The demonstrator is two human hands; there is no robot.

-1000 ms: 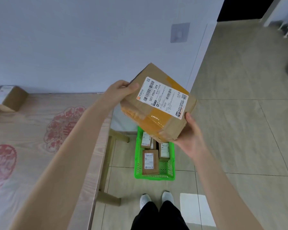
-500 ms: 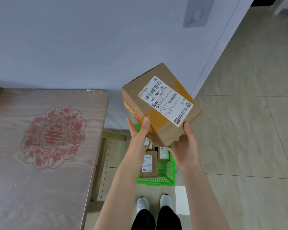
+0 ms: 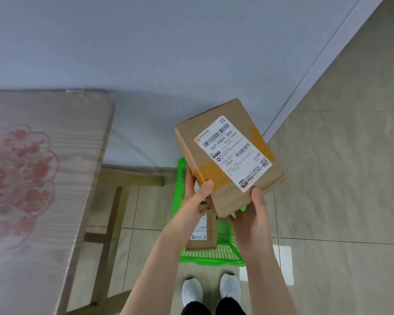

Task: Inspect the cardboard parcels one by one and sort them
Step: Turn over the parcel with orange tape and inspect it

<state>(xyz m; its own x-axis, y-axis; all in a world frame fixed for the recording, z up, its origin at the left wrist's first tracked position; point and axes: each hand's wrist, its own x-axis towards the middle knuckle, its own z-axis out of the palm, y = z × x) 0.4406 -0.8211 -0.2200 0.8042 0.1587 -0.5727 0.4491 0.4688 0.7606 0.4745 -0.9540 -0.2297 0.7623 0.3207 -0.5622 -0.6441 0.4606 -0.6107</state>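
cardboard parcel held in both hands, label up

cardboard parcel (image 3: pixel 228 155) sits in the air above the green basket (image 3: pixel 212 258), tilted, with its white shipping label (image 3: pixel 231 153) facing the camera. the left hand (image 3: pixel 191 201) grips its near left corner, thumb laid on the top face by the orange-brown tape (image 3: pixel 208 171), fingers up along the side wall. the right hand (image 3: pixel 253 214) grips the near right corner, thumb on the top edge just under the label, fingers out of sight below.

it looks like a stiff, plain brown box with square edges, slightly dented at the far right corner. two hands at one end carry it without sag, so it is probably light to middling. the tape is glossy and likely slicker than the matt card, so bare cardboard at the corners and underside is the safer hold. the corners may crush under a hard squeeze.

the basket is open plastic lattice, standing on pale floor tiles (image 3: pixel 339 201), with a smaller labelled parcel (image 3: pixel 201 237) inside. the counter (image 3: pixel 32 178) at left has a wood-grain top with a red flower print.
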